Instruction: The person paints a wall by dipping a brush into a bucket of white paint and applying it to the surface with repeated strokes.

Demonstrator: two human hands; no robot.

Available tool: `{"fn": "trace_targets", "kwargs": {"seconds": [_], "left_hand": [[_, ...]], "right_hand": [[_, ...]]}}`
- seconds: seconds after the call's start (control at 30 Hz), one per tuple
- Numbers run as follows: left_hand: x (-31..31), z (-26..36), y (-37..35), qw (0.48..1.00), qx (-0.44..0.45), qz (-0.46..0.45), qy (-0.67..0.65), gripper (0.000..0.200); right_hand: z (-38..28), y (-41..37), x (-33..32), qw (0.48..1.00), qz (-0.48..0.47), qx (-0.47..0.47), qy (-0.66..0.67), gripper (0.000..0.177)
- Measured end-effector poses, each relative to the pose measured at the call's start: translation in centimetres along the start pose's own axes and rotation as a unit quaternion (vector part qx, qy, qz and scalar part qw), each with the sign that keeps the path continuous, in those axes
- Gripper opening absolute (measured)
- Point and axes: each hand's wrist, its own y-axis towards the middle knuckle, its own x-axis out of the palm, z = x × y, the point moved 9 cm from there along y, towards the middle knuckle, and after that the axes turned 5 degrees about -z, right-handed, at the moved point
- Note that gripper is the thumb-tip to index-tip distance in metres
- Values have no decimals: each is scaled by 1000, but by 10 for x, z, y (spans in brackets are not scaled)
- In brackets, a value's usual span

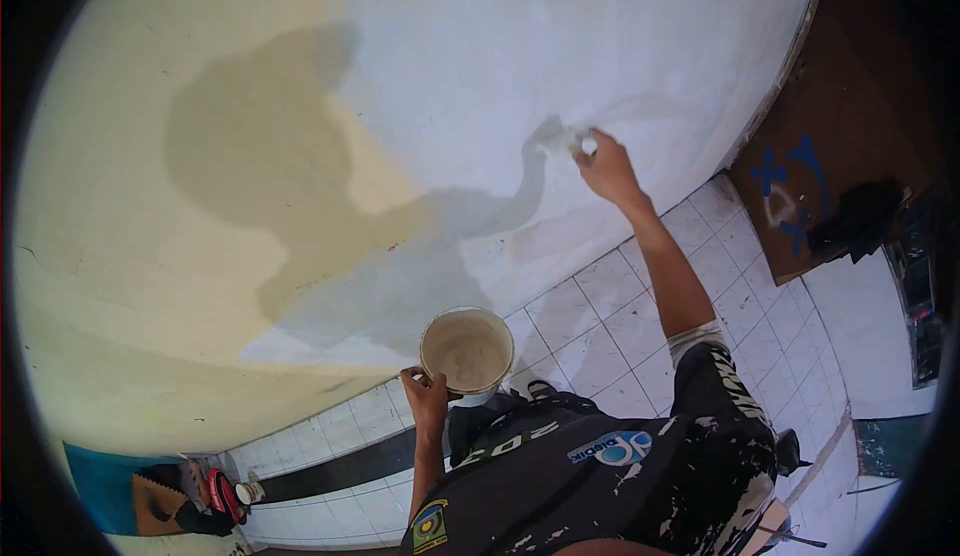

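My left hand (427, 397) grips the near rim of a pale round bucket (467, 349) at its left side, fingers closed. The bucket's inside is coated light beige; how much paint it holds is hard to tell. My right hand (607, 170) is stretched out to the wall, fingers closed around a small whitish paintbrush (562, 141). The brush is at the wall's surface, and its edges blend into the white behind it. Fresh white paint (620, 46) covers the right part of the yellow wall (110, 176).
White floor tiles (590, 326) run along the wall's foot, with a dark strip (340, 469) at lower left. A brown board (840, 86) with blue marks stands at right, a black cloth (862, 218) on it. A red-and-black bag (222, 496) and a white tub (250, 492) sit at lower left.
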Motion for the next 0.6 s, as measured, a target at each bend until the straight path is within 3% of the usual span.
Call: {"fn": "trace_targets", "kwargs": {"seconds": [0.07,0.13,0.2,0.3,0.37,0.47,0.53,0.6], "left_hand": [[4,-5,-2,1000,-10,0,-1,41],[8,-4,-3,1000,-18,-1,-5,41],[7,-2,-3,1000,-10,3,7,41],[7,0,-1,1000,-12,-5,-8,41],[2,1,-2,1000,-16,2,-1,40],[-5,5,-7,1000,-19,22,-5,38],[-12,7,-12,999,-9,41,-32,38],[-23,5,-13,998,-10,48,-29,39]], "right_hand": [[-68,-11,-49,999,-8,8,46,35],[-108,-15,-80,986,87,-114,90,33],[-142,-24,-99,976,109,-129,135,31],[-147,-26,-87,957,150,-171,182,30],[-125,-25,-45,950,162,-205,173,33],[-40,-41,62,941,163,-277,103,40],[22,-70,119,979,80,-172,78,42],[68,-103,162,978,100,-179,45,42]]}}
